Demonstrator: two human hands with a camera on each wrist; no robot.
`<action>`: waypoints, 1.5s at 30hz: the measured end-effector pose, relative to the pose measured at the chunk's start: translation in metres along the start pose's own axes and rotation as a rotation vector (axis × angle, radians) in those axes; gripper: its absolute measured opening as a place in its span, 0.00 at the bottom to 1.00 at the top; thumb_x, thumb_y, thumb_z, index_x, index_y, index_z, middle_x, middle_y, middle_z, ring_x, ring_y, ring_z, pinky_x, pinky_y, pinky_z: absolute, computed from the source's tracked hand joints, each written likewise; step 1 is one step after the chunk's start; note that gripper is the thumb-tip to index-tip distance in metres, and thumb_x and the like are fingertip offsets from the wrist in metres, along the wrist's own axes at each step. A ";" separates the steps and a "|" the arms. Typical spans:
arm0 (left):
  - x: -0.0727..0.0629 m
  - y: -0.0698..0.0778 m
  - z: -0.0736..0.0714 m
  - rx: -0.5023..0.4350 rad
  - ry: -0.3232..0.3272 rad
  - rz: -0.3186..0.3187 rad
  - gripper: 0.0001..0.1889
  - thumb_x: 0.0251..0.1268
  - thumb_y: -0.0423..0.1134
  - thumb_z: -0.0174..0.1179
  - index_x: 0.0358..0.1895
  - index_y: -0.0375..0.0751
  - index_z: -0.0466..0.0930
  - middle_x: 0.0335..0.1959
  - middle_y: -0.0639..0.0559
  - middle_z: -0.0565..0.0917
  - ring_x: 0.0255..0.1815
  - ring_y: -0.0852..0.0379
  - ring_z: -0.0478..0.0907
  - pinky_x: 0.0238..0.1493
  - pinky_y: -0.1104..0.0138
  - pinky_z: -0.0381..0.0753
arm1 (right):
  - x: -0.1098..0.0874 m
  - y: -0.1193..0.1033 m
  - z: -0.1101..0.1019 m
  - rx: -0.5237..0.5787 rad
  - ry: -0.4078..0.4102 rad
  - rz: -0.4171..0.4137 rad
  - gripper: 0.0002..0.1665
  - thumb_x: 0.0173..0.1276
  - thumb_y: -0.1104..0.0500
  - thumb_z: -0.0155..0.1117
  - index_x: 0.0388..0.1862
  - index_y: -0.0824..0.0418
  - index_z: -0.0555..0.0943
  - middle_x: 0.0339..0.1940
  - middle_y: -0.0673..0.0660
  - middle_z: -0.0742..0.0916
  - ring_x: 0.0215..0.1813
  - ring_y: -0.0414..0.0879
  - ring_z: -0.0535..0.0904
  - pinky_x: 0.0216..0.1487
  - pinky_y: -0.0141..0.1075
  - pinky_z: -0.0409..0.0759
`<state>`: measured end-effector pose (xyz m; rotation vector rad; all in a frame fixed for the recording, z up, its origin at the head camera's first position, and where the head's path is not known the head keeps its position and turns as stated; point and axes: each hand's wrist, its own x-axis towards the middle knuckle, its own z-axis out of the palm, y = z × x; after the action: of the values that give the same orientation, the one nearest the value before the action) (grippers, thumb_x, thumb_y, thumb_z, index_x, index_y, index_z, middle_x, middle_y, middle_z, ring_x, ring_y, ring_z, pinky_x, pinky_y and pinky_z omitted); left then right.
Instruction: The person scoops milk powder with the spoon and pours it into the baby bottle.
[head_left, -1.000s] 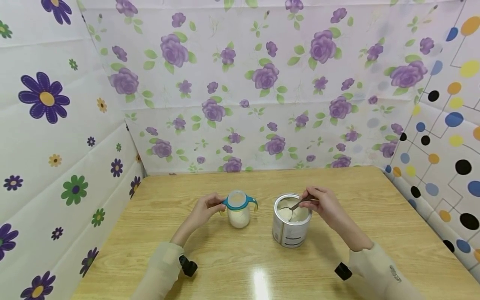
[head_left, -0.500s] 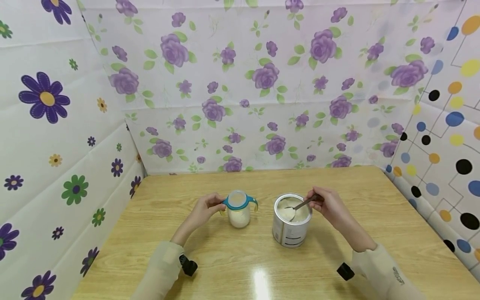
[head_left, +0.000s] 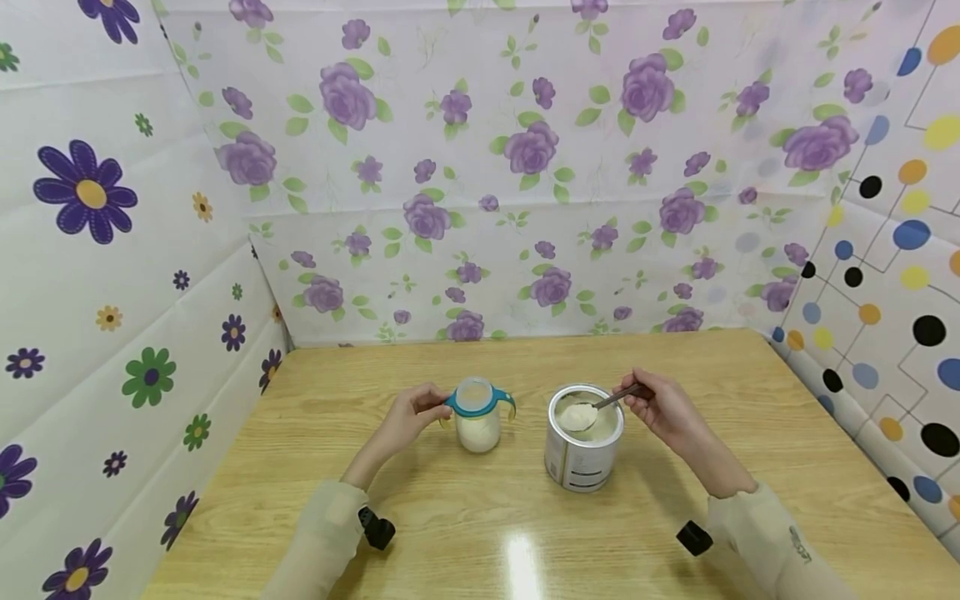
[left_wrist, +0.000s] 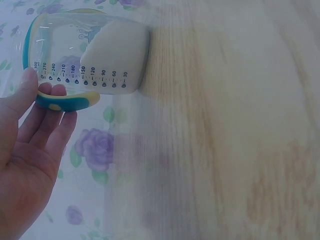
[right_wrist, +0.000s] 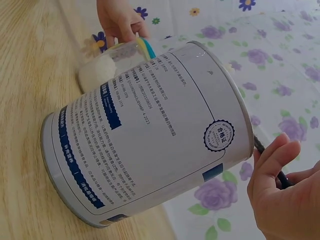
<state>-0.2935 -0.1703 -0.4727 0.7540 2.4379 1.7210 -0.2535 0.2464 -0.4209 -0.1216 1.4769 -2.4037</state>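
A clear baby bottle (head_left: 478,432) with a blue collar and two side handles stands on the table, white powder heaped inside. My left hand (head_left: 411,417) grips its left handle (left_wrist: 67,101), fingers hooked round from below in the left wrist view. To the right stands an open milk powder can (head_left: 583,462), silver-rimmed with a printed white label (right_wrist: 150,130). My right hand (head_left: 663,408) pinches the dark handle of a spoon (head_left: 617,397) over the can's right rim. The spoon's bowl carries a mound of powder (head_left: 579,417) within the can's mouth.
The wooden table (head_left: 360,367) bears bottle and can a short gap apart. A flowered cloth (head_left: 487,167) hangs behind, with another patterned cloth (head_left: 90,275) at left and a dotted one (head_left: 892,317) at right.
My right hand has drawn slightly right and up, and the spoon's heaped bowl has risen out of the powder. The left hand and bottle have stayed in place.
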 end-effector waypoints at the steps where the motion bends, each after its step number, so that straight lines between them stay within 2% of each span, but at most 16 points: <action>1: 0.000 0.000 0.000 0.000 0.000 0.003 0.09 0.66 0.35 0.60 0.46 0.35 0.80 0.44 0.36 0.85 0.41 0.47 0.84 0.46 0.57 0.84 | 0.000 0.000 0.000 0.010 0.005 0.003 0.27 0.82 0.55 0.37 0.30 0.59 0.82 0.30 0.51 0.87 0.27 0.35 0.79 0.29 0.21 0.77; 5: 0.001 -0.001 0.000 -0.009 0.000 0.009 0.09 0.66 0.34 0.60 0.45 0.34 0.80 0.44 0.35 0.85 0.41 0.46 0.84 0.47 0.52 0.83 | 0.001 -0.001 0.001 0.048 0.021 -0.001 0.26 0.82 0.54 0.38 0.30 0.59 0.81 0.30 0.51 0.87 0.27 0.35 0.79 0.29 0.21 0.77; 13: 0.002 0.000 -0.001 -0.016 -0.001 0.027 0.09 0.66 0.35 0.60 0.45 0.34 0.80 0.43 0.35 0.85 0.41 0.47 0.84 0.47 0.53 0.83 | 0.004 -0.003 0.002 0.119 0.017 -0.048 0.26 0.82 0.55 0.38 0.28 0.60 0.80 0.29 0.53 0.86 0.26 0.36 0.79 0.28 0.21 0.77; 25: 0.002 -0.002 -0.001 -0.014 0.003 0.037 0.09 0.66 0.35 0.60 0.45 0.35 0.81 0.42 0.36 0.85 0.41 0.46 0.84 0.45 0.56 0.84 | 0.005 -0.004 0.005 0.147 0.025 -0.121 0.28 0.82 0.55 0.36 0.27 0.61 0.80 0.27 0.54 0.87 0.24 0.36 0.79 0.26 0.21 0.77; 34: 0.001 -0.003 0.000 -0.010 0.004 0.041 0.09 0.66 0.35 0.60 0.45 0.34 0.80 0.42 0.35 0.85 0.40 0.46 0.84 0.45 0.57 0.84 | 0.006 -0.004 0.007 0.147 0.040 -0.119 0.28 0.82 0.55 0.38 0.26 0.61 0.80 0.26 0.53 0.87 0.23 0.36 0.78 0.26 0.22 0.76; 37: 0.001 -0.002 0.001 -0.015 0.005 0.033 0.08 0.66 0.34 0.60 0.44 0.34 0.80 0.43 0.35 0.85 0.41 0.44 0.84 0.45 0.57 0.84 | 0.007 -0.004 0.008 0.155 0.026 -0.126 0.29 0.82 0.56 0.36 0.26 0.61 0.81 0.26 0.54 0.87 0.23 0.37 0.78 0.26 0.22 0.76; 42: 0.002 -0.003 0.000 -0.025 0.002 0.024 0.08 0.67 0.30 0.58 0.46 0.32 0.80 0.44 0.33 0.85 0.42 0.35 0.82 0.46 0.50 0.82 | 0.008 -0.005 0.012 0.180 -0.001 -0.134 0.29 0.82 0.56 0.35 0.27 0.62 0.81 0.27 0.55 0.87 0.23 0.37 0.79 0.26 0.22 0.77; 45: -0.001 0.009 0.001 -0.031 -0.005 0.012 0.07 0.67 0.28 0.58 0.45 0.30 0.79 0.44 0.32 0.84 0.43 0.33 0.81 0.47 0.45 0.81 | 0.009 -0.005 0.015 0.183 -0.005 -0.135 0.28 0.82 0.56 0.37 0.27 0.62 0.80 0.27 0.55 0.87 0.24 0.37 0.79 0.27 0.22 0.77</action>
<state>-0.2888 -0.1680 -0.4650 0.7704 2.4020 1.7549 -0.2595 0.2331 -0.4101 -0.1900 1.2756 -2.6306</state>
